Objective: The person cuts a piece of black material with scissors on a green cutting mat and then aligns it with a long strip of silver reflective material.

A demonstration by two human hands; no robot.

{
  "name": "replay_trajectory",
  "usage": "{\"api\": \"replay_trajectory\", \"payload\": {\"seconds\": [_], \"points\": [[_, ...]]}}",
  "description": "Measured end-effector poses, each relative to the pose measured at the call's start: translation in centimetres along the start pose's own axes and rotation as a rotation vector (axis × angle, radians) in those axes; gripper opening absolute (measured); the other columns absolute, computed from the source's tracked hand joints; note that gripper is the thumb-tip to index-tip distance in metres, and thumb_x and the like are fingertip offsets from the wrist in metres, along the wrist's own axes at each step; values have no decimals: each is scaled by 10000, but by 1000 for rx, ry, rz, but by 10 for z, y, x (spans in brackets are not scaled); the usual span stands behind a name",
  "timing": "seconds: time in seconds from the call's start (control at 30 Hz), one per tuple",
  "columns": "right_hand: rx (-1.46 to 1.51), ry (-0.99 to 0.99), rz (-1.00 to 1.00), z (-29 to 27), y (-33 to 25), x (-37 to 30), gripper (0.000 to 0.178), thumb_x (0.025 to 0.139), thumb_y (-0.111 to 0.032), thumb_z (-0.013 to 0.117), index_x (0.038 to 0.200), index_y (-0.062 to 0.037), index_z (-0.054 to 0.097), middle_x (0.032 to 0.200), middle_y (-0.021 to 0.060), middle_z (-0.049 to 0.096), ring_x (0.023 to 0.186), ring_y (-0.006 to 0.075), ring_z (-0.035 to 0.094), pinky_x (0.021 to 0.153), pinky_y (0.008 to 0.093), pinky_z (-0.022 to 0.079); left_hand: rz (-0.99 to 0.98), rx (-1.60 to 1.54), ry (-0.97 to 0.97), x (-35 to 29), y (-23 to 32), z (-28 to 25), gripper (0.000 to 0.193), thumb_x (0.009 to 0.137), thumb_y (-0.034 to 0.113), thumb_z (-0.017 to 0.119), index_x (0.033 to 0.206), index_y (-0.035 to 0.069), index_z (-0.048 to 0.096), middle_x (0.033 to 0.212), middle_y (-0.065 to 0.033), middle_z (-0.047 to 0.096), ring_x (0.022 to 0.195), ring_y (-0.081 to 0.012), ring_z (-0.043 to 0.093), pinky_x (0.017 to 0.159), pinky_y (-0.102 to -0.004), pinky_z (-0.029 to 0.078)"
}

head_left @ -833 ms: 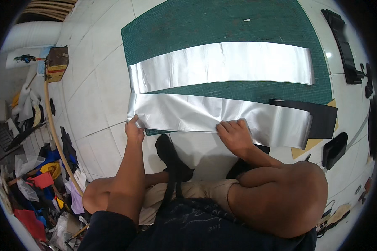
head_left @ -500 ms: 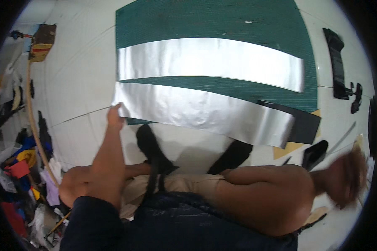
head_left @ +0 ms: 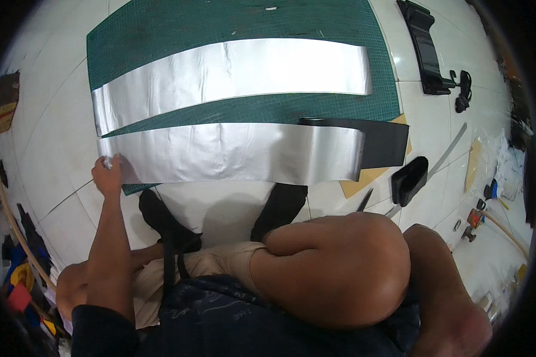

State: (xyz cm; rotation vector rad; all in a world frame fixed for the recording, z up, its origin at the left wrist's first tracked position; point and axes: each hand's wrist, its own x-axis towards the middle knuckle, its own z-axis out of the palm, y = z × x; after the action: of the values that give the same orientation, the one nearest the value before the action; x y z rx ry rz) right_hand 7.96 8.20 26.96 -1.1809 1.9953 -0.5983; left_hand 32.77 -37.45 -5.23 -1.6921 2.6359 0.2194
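There you go, your left hand [head_left: 106, 174] pinching the left end of the near silver strip [head_left: 220, 156] between thumb and fingers, that strip lying along the near edge of the green mat [head_left: 161, 38], its right end over a black sheet [head_left: 388, 146]; your right arm [head_left: 439, 279] angles past your knee [head_left: 363, 250], its fingers impossible to tell

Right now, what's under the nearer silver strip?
The green mat, a black piece and a tan sheet emerge beneath the strip; whatever lies under its middle is covered.
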Motion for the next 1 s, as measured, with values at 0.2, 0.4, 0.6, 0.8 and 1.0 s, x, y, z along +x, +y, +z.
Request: {"api": "replay_trajectory", "payload": {"seconds": [0.2,0.4,0.6,0.8,1.0], "points": [[32,-51,17,-1,-7,5,102,798,-173,631,893,-175,667,779,9,642,710,207,668,556,353,519,11,-125,-199,-2,-5,9,663,789,512,702,1152,-38,627,1118,-257,602,1077,-386,591,928,-451,466],[93,-37,35,0,-6,4,95,784,-176,629,872,-187,664,762,6,626,688,202,662,536,351,515,-3,-80,-188,4,-15,15,710,760,523,729,1155,-58,624,1116,-264,605,1062,-391,596,930,-450,468],[167,-205,100,1,-11,19,129,841,-210,602,955,-178,653,868,36,630,789,214,648,641,335,517,21,-145,-114,-10,-2,9,790,754,517,738,1249,-75,566,1162,-279,582,1114,-393,577,966,-448,457],[201,-356,135,3,-23,35,172,898,-245,576,1039,-170,642,974,66,634,890,226,635,745,320,520,-102,-127,-134,-16,15,-11,799,733,539,742,1259,-37,570,1257,-248,545,1162,-387,548,1001,-445,432],[97,1051,339,51,104,-31,179,872,-148,668,1033,-75,636,895,30,623,780,128,594,669,267,494,-111,-222,-45,31,-22,8,800,733,443,770,1337,-5,496,1258,-210,541,1173,-340,524,990,-430,435]]}}
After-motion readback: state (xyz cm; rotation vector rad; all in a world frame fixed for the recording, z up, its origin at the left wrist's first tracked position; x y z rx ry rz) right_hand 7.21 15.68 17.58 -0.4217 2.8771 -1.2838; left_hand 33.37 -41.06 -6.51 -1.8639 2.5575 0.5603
